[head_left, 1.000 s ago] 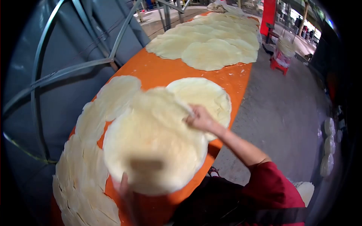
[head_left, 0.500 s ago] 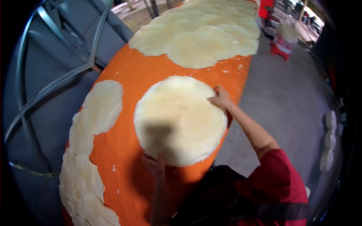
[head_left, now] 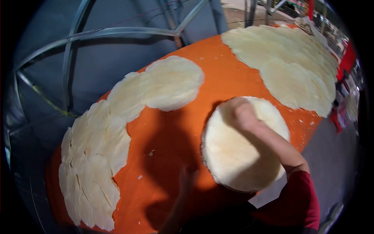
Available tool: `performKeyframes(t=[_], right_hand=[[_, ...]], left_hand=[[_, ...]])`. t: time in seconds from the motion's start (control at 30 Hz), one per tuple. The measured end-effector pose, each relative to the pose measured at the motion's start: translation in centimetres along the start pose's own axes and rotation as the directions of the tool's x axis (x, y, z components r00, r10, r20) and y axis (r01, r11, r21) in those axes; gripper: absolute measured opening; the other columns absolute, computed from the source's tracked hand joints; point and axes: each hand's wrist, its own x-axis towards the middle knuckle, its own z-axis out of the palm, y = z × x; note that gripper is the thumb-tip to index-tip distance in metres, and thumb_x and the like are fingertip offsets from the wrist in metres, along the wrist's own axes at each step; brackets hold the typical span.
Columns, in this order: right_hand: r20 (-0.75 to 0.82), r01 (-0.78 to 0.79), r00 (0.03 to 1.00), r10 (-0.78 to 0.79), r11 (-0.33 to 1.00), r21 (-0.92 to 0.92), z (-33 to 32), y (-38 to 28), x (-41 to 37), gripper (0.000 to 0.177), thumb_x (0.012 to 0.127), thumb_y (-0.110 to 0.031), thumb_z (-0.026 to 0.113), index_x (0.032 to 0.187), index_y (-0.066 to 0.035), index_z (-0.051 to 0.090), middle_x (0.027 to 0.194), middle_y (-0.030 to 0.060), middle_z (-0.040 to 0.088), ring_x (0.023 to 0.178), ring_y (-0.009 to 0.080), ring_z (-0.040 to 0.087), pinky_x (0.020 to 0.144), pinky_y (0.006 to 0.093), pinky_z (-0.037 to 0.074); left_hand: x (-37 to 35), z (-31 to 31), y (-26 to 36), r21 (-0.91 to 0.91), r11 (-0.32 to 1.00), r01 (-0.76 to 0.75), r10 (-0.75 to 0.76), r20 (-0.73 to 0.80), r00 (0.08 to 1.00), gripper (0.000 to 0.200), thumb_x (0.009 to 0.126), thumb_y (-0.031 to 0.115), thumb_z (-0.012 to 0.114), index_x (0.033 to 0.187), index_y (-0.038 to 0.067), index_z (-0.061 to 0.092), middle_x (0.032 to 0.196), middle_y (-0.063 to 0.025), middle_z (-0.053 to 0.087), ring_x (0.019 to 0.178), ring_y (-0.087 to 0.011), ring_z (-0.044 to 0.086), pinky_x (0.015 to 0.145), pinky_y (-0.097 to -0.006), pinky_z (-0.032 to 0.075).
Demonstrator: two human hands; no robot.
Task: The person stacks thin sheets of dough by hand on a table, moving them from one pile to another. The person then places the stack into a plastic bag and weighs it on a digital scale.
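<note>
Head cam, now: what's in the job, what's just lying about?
Likely in the job:
- right hand, over the round stack
- left hand, blurred, near the stack
- overlapping sheets, near left and far end
- orange table

Likely just there:
- pale scraps
- metal frame
- blue-grey sheeting

Seemingly a food workshop: long orange table (head_left: pixel 218 70), many pale flat rounds (head_left: pixel 93 152), metal-framed grey wall (head_left: pixel 120 58).

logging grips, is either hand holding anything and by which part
Left hand holds nothing visible. Right hand is over the far part of the pale round stack; whether it grips anything cannot be told.
</note>
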Motion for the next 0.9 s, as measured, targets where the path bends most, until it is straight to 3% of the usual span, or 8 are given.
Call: performKeyframes(t=[0.03,0.07,0.27,0.5,0.63,0.7,0.83,0.9], right_hand=[[0.06,0.132,0.988,-0.145,0.561,-0.817,6.2,-2.6,0.7,0.007,0.063,-0.008,0.048,0.067,-0.005,0.052,0.067,0.0125,0.052,0.063,0.0266,0.052,0.055,0.0381,0.04],[0.191,0.222,0.955,-0.225,0.974,0.037,6.5,-5.0,3.0,0.017,0.064,-0.008,0.049,0.08,-0.003,0.053,0.08,0.0134,0.054,0.073,0.0249,0.052,0.067,0.0381,0.04],[0.145,0.437,0.895,-0.421,0.894,-0.103,18.9,-11.3,10.6,0.053,0.066,-0.016,0.056,0.112,0.004,0.037,0.109,0.0232,0.044,0.096,0.0351,0.045,0.086,0.0429,0.032],[0.492,0.319,0.771,-0.403,0.914,0.249,17.1,-9.3,19.1,0.005,0.063,-0.005,0.05,0.067,-0.005,0.053,0.067,0.0132,0.056,0.065,0.0294,0.054,0.061,0.0368,0.043],[0.282,0.478,0.741,-0.61,0.773,0.417,6.4,-12.5,16.5,0.008,0.062,0.0,0.049,0.055,-0.005,0.051,0.063,0.0136,0.056,0.062,0.0314,0.054,0.057,0.0375,0.043],[0.71,0.419,0.447,-0.545,0.828,0.372,3.8,-14.1,12.3,0.015,0.069,-0.011,0.053,0.08,-0.005,0.06,0.086,0.0155,0.061,0.072,0.0293,0.057,0.069,0.0377,0.045],[0.722,0.043,0.269,-0.638,0.757,0.652,1.8,-14.8,6.5,0.082,0.071,-0.042,0.063,0.133,-0.007,0.021,0.124,0.022,0.04,0.099,0.0312,0.052,0.089,0.0361,0.039],[0.722,-0.062,0.419,-0.551,0.775,0.628,2.9,-15.6,5.8,0.091,0.066,-0.047,0.066,0.132,-0.004,0.021,0.127,0.0228,0.034,0.103,0.0354,0.049,0.091,0.0366,0.038]], left_hand=[[-0.4,-1.9,-1.4,0.112,0.994,0.013,-0.013,-0.002,1.0,0.026,0.078,0.007,0.059,0.099,-0.001,0.047,0.087,-0.0097,0.056,0.081,-0.0164,0.056,0.074,-0.027,0.046],[-1.3,-3.4,-0.9,0.175,0.981,-0.086,0.098,-0.064,0.993,0.022,0.077,0.007,0.06,0.096,0.0,0.05,0.086,-0.0078,0.056,0.079,-0.0158,0.054,0.071,-0.0274,0.046],[-8.3,-12.0,-4.2,-0.214,0.962,0.171,-0.241,-0.363,0.9,0.015,0.078,0.001,0.057,0.093,0.0,0.054,0.089,-0.0083,0.059,0.08,-0.0136,0.056,0.069,-0.025,0.047],[-8.5,-13.3,-0.8,-0.583,0.743,0.328,-0.519,-0.193,0.832,0.022,0.079,0.002,0.055,0.101,0.0,0.052,0.092,-0.0119,0.058,0.081,-0.0196,0.058,0.071,-0.028,0.049],[-3.4,-13.1,2.7,-0.759,0.583,0.288,-0.321,0.11,0.941,0.033,0.08,0.007,0.056,0.111,0.0,0.046,0.105,-0.0124,0.054,0.096,-0.025,0.053,0.082,-0.0352,0.046],[0.9,-12.0,1.0,-0.902,0.33,0.277,-0.02,0.287,0.958,0.042,0.079,0.011,0.057,0.117,0.0,0.041,0.112,-0.0115,0.051,0.107,-0.026,0.046,0.088,-0.0396,0.041],[7.7,-9.8,4.9,-0.893,0.378,0.245,0.049,0.283,0.958,0.05,0.078,0.004,0.055,0.123,0.004,0.034,0.118,-0.0103,0.045,0.109,-0.0193,0.043,0.09,-0.0367,0.037],[8.9,-9.3,3.8,-0.837,0.489,0.245,0.065,0.315,0.947,0.052,0.078,0.0,0.05,0.126,0.006,0.03,0.119,-0.0095,0.043,0.107,-0.0203,0.046,0.09,-0.0356,0.038]])
